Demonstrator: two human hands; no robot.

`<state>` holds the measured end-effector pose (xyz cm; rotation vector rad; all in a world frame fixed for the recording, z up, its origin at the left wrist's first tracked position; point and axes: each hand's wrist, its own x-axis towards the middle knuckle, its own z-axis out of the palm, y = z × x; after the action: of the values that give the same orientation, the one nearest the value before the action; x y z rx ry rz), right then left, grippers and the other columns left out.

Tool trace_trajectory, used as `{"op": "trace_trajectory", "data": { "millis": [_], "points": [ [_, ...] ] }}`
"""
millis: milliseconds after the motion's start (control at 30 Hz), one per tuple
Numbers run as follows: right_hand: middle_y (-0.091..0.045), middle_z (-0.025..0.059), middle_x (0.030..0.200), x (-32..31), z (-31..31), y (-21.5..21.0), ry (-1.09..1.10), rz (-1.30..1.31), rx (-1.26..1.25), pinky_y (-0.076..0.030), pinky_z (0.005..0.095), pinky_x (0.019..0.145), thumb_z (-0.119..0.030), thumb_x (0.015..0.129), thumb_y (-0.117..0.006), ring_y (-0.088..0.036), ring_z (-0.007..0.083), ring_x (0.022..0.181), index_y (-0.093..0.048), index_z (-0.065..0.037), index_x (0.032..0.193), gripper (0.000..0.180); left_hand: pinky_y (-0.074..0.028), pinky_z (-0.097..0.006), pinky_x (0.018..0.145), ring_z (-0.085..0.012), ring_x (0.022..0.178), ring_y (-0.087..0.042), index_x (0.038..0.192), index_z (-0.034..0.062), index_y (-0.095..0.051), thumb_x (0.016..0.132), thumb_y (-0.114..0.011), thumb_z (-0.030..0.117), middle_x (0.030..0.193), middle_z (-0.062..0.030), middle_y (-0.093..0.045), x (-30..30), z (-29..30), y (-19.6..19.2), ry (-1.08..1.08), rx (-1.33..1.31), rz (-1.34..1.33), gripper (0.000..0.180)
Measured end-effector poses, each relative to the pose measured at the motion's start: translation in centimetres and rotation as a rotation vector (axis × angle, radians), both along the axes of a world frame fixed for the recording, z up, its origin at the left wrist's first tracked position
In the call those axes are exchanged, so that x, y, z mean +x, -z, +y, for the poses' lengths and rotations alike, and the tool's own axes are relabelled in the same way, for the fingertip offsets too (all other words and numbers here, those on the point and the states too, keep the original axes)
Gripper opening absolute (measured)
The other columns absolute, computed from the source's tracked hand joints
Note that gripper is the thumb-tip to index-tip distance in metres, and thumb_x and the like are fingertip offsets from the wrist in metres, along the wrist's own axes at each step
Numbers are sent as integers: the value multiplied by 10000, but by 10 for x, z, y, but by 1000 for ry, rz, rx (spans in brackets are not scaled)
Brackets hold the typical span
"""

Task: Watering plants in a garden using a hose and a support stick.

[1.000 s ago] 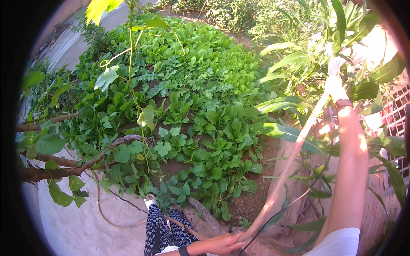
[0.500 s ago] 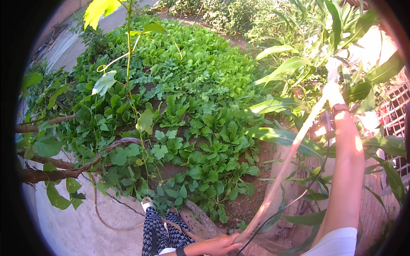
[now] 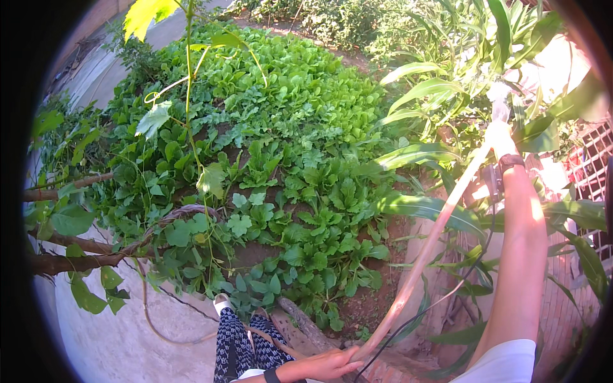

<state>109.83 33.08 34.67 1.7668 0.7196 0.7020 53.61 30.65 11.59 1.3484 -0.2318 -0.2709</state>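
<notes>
My right hand (image 3: 500, 139) is stretched far out at the right, closed round the upper end of a pinkish-tan hose (image 3: 418, 258). Past the fist a pale, clear-looking nozzle (image 3: 500, 102) sticks out, washed out by bright sun. The hose slants down to my left hand (image 3: 327, 365) at the bottom edge, whose fingers are wrapped round it. Beyond the hose lies a bed of leafy green vegetables (image 3: 306, 185). Around my right arm stand long-bladed corn-like leaves (image 3: 437, 209).
A vine (image 3: 189, 96) hangs close in front at the left. Brown branches (image 3: 76, 262) jut in below it. A thin dark cable (image 3: 415, 317) runs beside the hose. More hose (image 3: 153, 329) curls over the pale paving. A white grid (image 3: 594, 159) stands far right.
My right hand and the nozzle have shifted very slightly. The hanging vine sits a little further left in view. Both hands keep their hold on the hose.
</notes>
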Motion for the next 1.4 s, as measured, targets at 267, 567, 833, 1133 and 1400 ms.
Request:
{"op": "trace_trajectory", "data": {
  "millis": [267,567,833,1133,1400],
  "points": [
    [-593,73,597,-3,-4,-2,-51,10,85,-469,302,486,-157,610,-574,-599,200,587,-639,-114,628,80,-403,-365,515,-309,570,-518,1013,13,-371,848,-396,330,612,-157,-489,1,-3,0,21,28,34,358],
    [-599,60,605,-16,2,3,-2,46,-54,-468,289,482,-187,590,-597,-600,180,586,-642,-107,641,106,-407,-366,536,-322,587,-518,1004,12,-375,845,-399,333,635,-170,-500,0,-1,-3,-10,45,19,359],
    [-601,60,632,5,-5,6,-10,45,63,-474,291,528,-175,604,-583,-598,193,620,-643,-117,648,94,-398,-363,503,-314,549,-510,1005,11,-369,850,-388,334,584,-161,-476,-1,-3,0,22,38,34,359],
    [-577,59,602,10,-10,9,-79,55,53,-460,289,516,-177,552,-602,-575,204,599,-624,-124,574,62,-397,-365,485,-302,527,-509,1026,14,-361,852,-386,327,568,-153,-467,-2,-2,-4,53,28,41,359],
    [-598,56,632,12,-10,11,-48,72,63,-471,303,509,-189,590,-608,-595,180,633,-643,-112,648,102,-410,-363,516,-303,562,-521,1069,14,-344,853,-385,325,606,-162,-481,-1,-6,2,38,8,-4,381]
  ]
}}
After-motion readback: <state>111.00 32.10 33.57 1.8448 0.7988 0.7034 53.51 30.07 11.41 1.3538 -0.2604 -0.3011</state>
